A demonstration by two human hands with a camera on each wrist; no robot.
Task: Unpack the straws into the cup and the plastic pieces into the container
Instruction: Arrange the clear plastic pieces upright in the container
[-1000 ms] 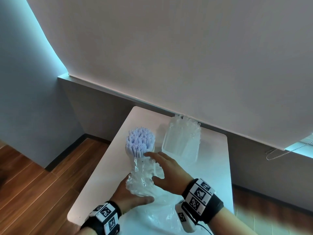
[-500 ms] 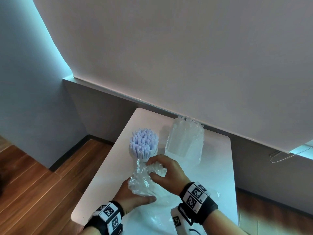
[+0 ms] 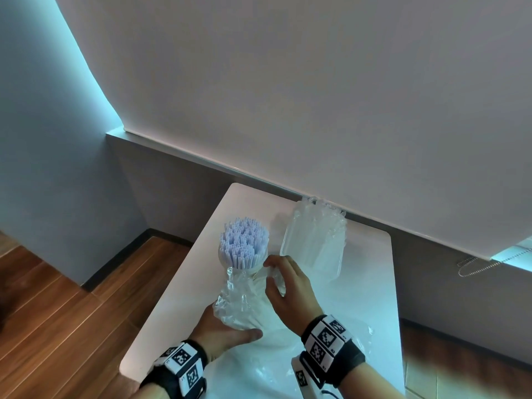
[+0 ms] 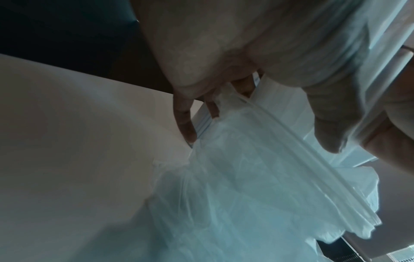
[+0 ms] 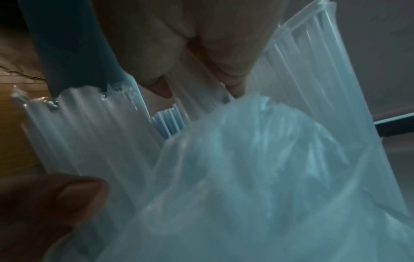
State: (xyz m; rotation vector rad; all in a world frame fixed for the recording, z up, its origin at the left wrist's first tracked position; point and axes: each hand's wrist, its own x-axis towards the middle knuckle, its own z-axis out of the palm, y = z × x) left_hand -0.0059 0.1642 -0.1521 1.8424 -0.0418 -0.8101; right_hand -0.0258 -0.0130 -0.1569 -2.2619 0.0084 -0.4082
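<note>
Head view: left hand point(image 3: 227, 329) low on the white surface point(image 3: 371, 283), thumb and fingers wrapped round the base of a crumpled clear plastic bag point(image 3: 241, 300). Right hand point(image 3: 290, 286) just right of the bag's upper part, fingers curled and pinching clear plastic pieces point(image 3: 275, 273) near the bag mouth. Straws point(image 3: 244, 244) bunched upright in the cup point(image 3: 254, 272) directly beyond both hands, cup mostly hidden behind the bag. Clear container point(image 3: 313, 249) beyond the right hand, just right of the cup, already holding clear pieces. Left wrist view: left hand point(image 4: 246, 53) closed on the bag point(image 4: 257, 177), fingers point(image 4: 184, 117) curled behind the film, thumb on the near side; pale surface point(image 4: 78, 141) left of the hand. Right wrist view: right hand point(image 5: 190, 44) with fingertips point(image 5: 161, 88) pinched on thin clear pieces point(image 5: 201, 92); bag point(image 5: 257, 168) below the fingers, straw point(image 5: 167, 122) ends just past the fingertips, container point(image 5: 325, 62) to the right.
</note>
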